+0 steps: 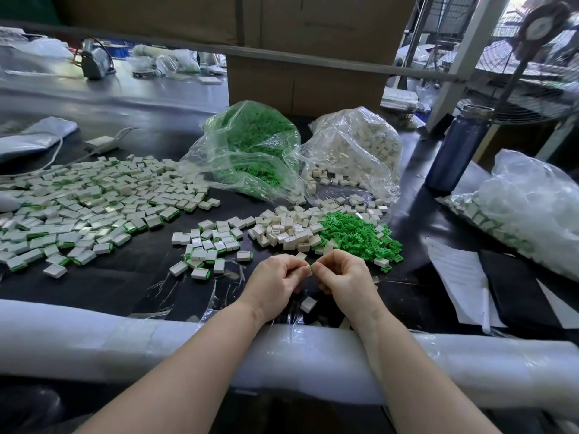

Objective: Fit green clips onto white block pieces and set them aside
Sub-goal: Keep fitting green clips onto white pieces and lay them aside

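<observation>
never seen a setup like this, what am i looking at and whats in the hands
There is no machine here: a person is working with two bare hands, and the single picture comes from a camera worn on their head, looking forward and down at a dark table.

The left hand and right hand meet in the middle. The right hand's fingers pinch a green clip; the left hand pinches something small against it, mostly hidden, probably a white block.

On the table lie a loose pile of green clips, a pile of white blocks beside it, and a wide spread of finished pieces on the left. Behind stand a bag of green clips and a bag of white blocks. A blue bottle stands on the right.
</observation>
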`<control>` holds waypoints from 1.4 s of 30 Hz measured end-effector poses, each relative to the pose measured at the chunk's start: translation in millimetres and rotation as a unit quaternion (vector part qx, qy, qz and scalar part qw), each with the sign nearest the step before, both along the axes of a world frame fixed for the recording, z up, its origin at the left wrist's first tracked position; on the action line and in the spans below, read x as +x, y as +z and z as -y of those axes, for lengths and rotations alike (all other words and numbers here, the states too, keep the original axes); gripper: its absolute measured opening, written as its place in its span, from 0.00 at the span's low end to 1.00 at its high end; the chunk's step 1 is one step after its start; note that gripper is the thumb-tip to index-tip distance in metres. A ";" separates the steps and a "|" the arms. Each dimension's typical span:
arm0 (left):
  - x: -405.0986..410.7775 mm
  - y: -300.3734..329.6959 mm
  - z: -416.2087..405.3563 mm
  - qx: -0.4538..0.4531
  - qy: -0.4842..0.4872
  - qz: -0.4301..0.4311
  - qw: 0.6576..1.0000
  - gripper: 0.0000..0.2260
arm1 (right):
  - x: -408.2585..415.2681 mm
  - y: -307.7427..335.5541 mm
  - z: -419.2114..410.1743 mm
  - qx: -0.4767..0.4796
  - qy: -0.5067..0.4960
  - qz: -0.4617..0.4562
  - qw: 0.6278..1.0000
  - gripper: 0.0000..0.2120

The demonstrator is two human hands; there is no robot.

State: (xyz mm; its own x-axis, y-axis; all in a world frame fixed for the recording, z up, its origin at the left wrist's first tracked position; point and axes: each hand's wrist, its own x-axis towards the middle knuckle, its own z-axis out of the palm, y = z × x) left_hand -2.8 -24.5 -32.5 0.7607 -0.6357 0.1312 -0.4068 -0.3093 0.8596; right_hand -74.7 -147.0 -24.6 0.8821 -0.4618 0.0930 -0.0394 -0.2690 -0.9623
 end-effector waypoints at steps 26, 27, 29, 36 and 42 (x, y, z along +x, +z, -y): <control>1.3 1.8 -2.2 -0.010 0.009 -0.035 0.999 0.06 | 0.5 -1.7 2.6 0.013 0.012 -0.018 1.000 0.10; 1.2 1.8 -2.5 -0.006 0.008 -0.031 0.999 0.06 | 0.6 -1.6 2.7 0.011 0.015 -0.022 1.000 0.10; 0.5 2.2 -3.3 -0.001 0.005 -0.022 1.000 0.06 | 0.8 -1.5 2.8 0.009 0.016 -0.028 0.999 0.11; 0.6 3.0 -2.8 0.009 0.001 -0.019 1.000 0.07 | -1.5 0.6 2.9 0.014 0.023 -0.026 0.999 0.10; 0.3 2.7 -3.2 0.020 -0.014 -0.013 1.000 0.06 | -0.5 0.7 1.6 -0.003 0.024 -0.033 0.999 0.10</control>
